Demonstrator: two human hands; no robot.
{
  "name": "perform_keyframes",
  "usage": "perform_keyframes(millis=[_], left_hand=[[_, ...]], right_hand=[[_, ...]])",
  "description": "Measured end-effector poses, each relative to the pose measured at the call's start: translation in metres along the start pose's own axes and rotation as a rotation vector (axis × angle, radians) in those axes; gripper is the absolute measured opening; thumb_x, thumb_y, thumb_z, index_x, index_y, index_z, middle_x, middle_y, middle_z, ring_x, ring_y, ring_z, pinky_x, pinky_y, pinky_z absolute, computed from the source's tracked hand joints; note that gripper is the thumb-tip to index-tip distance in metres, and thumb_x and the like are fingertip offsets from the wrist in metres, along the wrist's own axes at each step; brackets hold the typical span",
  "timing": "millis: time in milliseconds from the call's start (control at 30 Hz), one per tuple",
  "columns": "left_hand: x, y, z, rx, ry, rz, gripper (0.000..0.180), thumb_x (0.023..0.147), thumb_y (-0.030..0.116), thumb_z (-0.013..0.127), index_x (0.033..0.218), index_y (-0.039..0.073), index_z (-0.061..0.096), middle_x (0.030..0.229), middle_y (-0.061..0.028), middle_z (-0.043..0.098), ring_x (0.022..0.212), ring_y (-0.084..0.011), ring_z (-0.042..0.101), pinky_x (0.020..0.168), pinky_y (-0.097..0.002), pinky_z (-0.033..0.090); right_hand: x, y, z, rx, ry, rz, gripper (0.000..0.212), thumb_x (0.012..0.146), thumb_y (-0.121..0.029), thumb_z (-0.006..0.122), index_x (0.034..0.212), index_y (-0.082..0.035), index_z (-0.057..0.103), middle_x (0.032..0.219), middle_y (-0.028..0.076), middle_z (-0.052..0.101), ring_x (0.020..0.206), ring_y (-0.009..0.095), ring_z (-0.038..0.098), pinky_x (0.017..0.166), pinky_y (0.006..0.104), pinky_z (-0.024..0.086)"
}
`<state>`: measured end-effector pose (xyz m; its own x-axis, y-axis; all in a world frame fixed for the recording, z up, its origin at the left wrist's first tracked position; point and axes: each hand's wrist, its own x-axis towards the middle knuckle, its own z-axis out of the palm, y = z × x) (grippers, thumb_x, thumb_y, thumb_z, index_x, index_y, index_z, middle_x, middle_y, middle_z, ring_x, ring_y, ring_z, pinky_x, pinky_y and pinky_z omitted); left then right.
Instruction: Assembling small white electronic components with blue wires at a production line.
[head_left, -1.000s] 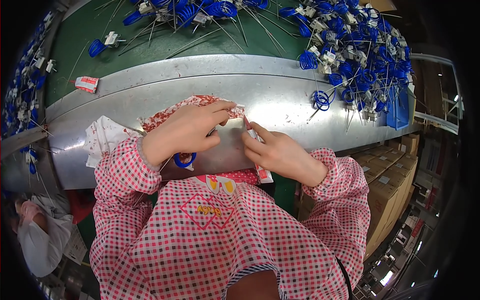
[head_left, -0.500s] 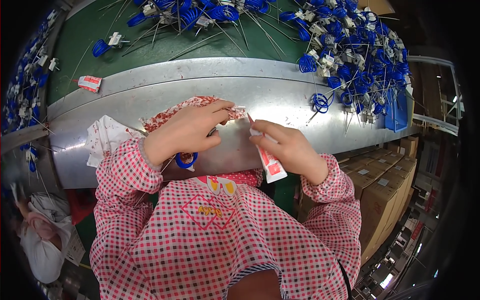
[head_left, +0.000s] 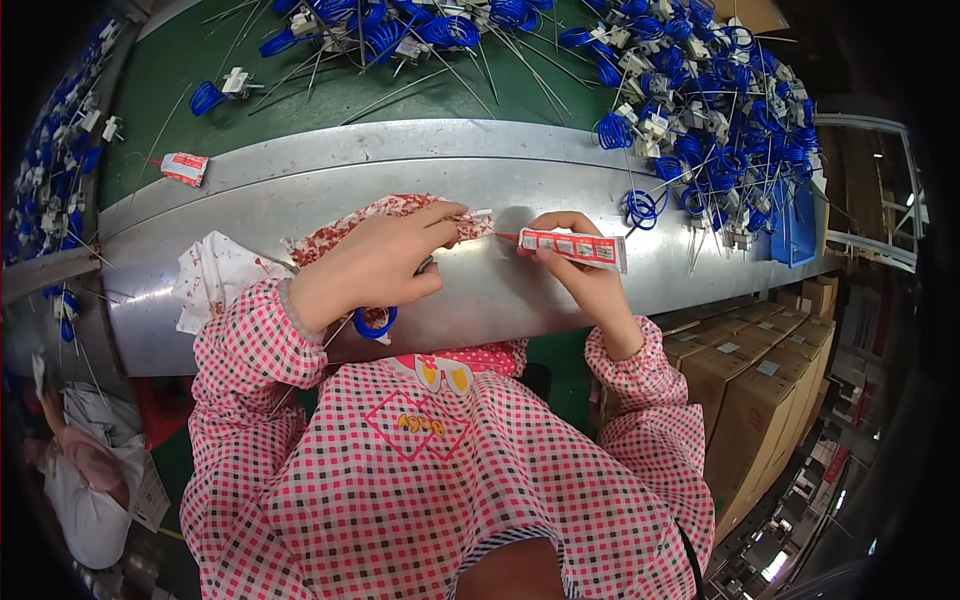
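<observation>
My left hand (head_left: 375,255) is closed round a part with a blue wire coil (head_left: 375,321), which shows below the palm. A bit of dark metal peeps out by the curled fingers; the rest of the part is hidden. Under that hand lies a white cloth with red stains (head_left: 345,220). A small white end piece (head_left: 478,222) sticks out past the index fingertip. Between the thumb and fingers of my right hand (head_left: 585,280) is a white and red squeeze tube (head_left: 572,247), held nearly level. Its thin red nozzle points left, close to the white end piece.
A second squeeze tube (head_left: 184,169) lies at the left on the metal edge (head_left: 440,142). Blue-coiled parts with white blocks (head_left: 720,110) are heaped at the right and far side. A stained white rag (head_left: 225,275) lies left; cardboard boxes (head_left: 750,400) stand right. Another person (head_left: 90,470) is lower left.
My right hand has swung the squeeze tube from pointing upward to nearly level, nozzle now by the white end piece. My left hand has stayed in place.
</observation>
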<state>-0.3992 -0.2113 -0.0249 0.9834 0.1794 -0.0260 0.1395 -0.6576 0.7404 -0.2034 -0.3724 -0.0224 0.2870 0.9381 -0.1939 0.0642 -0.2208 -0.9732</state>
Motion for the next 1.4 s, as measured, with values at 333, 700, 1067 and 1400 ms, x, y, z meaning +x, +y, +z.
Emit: perform_keyframes(millis=[333, 700, 1067, 1400], left_hand=[[-0.028, 0.012, -0.035, -0.274, 0.111, 0.023, 0.017, 0.073, 0.005, 0.054, 0.089, 0.002, 0.051, 0.117, -0.0149, 0.037, 0.090, -0.0279, 0.053, 0.075, -0.0330, 0.043], [-0.020, 0.039, -0.011, -1.521, 0.422, -0.164, 0.034, 0.093, 0.033, 0.031, 0.098, 0.002, 0.046, 0.103, -0.0149, 0.050, 0.063, -0.0090, 0.050, 0.049, -0.0213, 0.042], [0.000, 0.085, -0.020, -1.518, 0.238, -0.399, 0.071, 0.084, 0.062, 0.016, 0.078, 0.001, 0.052, 0.044, 0.0010, 0.036, 0.031, -0.0048, 0.026, 0.027, -0.0184, 0.020], [0.003, 0.097, -0.026, -1.406, 0.182, -0.432, 0.072, 0.083, 0.063, 0.017, 0.067, 0.002, 0.053, 0.047, 0.0001, 0.045, 0.031, -0.0032, 0.027, 0.031, -0.0172, 0.020]], right_hand=[[0.012, -0.026, -0.009, 0.679, 0.241, -0.013, 0.017, 0.083, -0.020, 0.049, 0.094, -0.008, 0.045, 0.099, 0.017, 0.053, 0.072, 0.017, 0.056, 0.057, 0.0231, 0.045], [0.031, -0.082, 0.054, 0.713, 0.369, -0.509, 0.018, 0.083, -0.024, 0.046, 0.087, -0.007, 0.040, 0.070, 0.011, 0.048, 0.039, 0.012, 0.037, 0.034, 0.0221, 0.029], [0.025, -0.105, 0.084, 0.398, 0.650, -0.953, 0.033, 0.085, -0.037, 0.041, 0.093, -0.005, 0.046, 0.060, 0.011, 0.051, 0.040, 0.010, 0.038, 0.032, 0.0185, 0.029], [0.011, -0.107, 0.088, 0.508, 0.490, -1.063, 0.030, 0.087, -0.031, 0.036, 0.091, -0.003, 0.046, 0.053, 0.006, 0.044, 0.029, 0.010, 0.027, 0.027, 0.0224, 0.024]])
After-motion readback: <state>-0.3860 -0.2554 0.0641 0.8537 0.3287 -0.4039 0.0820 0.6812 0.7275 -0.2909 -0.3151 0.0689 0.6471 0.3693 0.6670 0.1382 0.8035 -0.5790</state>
